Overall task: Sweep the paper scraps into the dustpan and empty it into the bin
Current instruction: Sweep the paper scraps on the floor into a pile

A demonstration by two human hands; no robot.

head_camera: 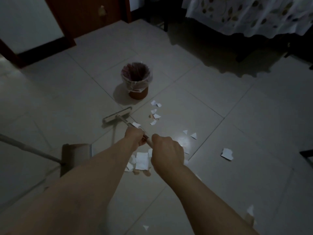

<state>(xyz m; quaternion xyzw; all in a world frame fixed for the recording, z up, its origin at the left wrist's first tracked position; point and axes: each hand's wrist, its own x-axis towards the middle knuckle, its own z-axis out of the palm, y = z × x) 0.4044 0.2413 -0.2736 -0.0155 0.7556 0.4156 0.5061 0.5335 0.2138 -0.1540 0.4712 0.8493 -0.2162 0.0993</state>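
In a dim room, a person's left hand (135, 135) and right hand (166, 154) both grip the thin pale handle of a flat-headed broom (117, 117), the left ahead of the right, with most of the handle hidden between and beneath the fists. The broom's pale rectangular head rests on the grey tiled floor (220, 102) just short of the round brown bin lined with a clear plastic bag (136, 80). White torn paper scraps (155, 114) lie scattered from beside the bin back toward the person, a larger cluster partly covered by the forearms. Well short of the bin and to its left stands a brown upright dustpan (74, 158) with a long grey handle, its lower edge cut off by the left arm. Beyond the bin, a leaf-patterned white cloth (250, 16) drapes over furniture lost in shadow
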